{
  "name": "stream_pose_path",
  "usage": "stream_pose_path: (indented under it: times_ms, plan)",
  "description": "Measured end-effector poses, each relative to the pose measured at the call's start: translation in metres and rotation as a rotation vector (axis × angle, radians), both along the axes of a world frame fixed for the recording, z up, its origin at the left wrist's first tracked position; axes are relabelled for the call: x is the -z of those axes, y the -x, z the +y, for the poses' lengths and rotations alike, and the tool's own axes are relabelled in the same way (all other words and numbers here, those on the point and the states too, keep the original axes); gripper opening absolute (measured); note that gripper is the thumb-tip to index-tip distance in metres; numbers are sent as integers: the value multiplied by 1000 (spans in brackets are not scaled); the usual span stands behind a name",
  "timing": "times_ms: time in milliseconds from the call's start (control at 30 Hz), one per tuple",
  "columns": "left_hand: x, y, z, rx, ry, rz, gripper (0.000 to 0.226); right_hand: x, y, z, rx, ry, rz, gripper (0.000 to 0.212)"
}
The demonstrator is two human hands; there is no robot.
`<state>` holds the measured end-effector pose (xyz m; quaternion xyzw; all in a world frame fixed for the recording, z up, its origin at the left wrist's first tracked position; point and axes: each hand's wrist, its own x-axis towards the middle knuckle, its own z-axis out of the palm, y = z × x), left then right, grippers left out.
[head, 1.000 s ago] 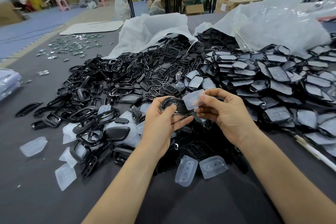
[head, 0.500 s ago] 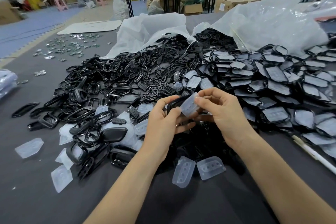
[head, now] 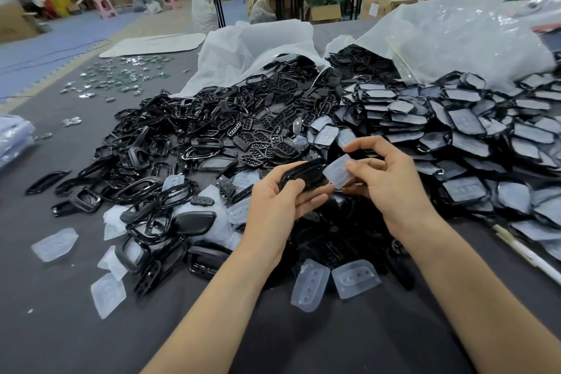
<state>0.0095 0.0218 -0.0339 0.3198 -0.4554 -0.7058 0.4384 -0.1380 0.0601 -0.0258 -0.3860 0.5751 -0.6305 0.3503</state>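
Black plastic shell (head: pixel 303 174) and clear silicone pad (head: pixel 337 172) meet between the two hands, above the near edge of the heap of black parts (head: pixel 194 143). In the head view, the left hand (head: pixel 277 206) grasps the shell, its thumb laid over the near rim and its fingers curled beneath it. The shell lies roughly level, and its right end touches the pad. The right hand (head: pixel 387 184) pinches the pad by its right edge between thumb and fingers, with the index finger raised above it; the pad tilts down toward the shell. Both hands hover over the grey table cover (head: pixel 60 328), not resting on it. Two loose clear pads (head: pixel 310 285) lie side by side on the cover between the forearms. To the right of the right hand, rows of stacked black pieces (head: pixel 467 130) spread out in front of a white plastic bag (head: pixel 455 39).
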Motion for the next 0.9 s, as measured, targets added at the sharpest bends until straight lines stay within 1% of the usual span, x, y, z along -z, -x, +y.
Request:
stream_pose_path:
  times_ms: [100,133,167,267,300,400,467,533,633,700,800,900]
  plan:
    - [0,0,0,0,22,-41,30,2,-3,-2,8,-37,204,35]
    - [0,-1,0,0,35,-63,30,3,-3,-2,23,-52,242,37]
    - [1,-1,0,0,51,-83,31,3,-3,-3,28,-66,245,36]
    - [-1,-3,1,23,84,-118,30,3,-2,-3,-48,-91,163,14]
    - [-1,-4,1,32,87,-124,29,3,-3,-2,-68,-88,181,10]
    - [-1,-4,1,67,118,-145,29,3,-5,-1,-100,-56,212,7]
    - [-1,-1,3,75,149,-169,31,3,-5,-2,-128,-41,233,10]
    - [0,0,6,28,175,-193,29,3,-3,-3,-126,-37,303,12]
    - [3,1,2,-85,266,-259,18,4,0,-5,-94,-36,309,15]
    - [4,1,2,-85,242,-228,15,5,1,-6,-76,-71,350,16]
    - [4,1,4,-3,146,-149,18,6,1,-6,-44,-108,398,15]
    - [4,2,3,13,124,-124,19,6,1,-7,-7,-135,435,12]
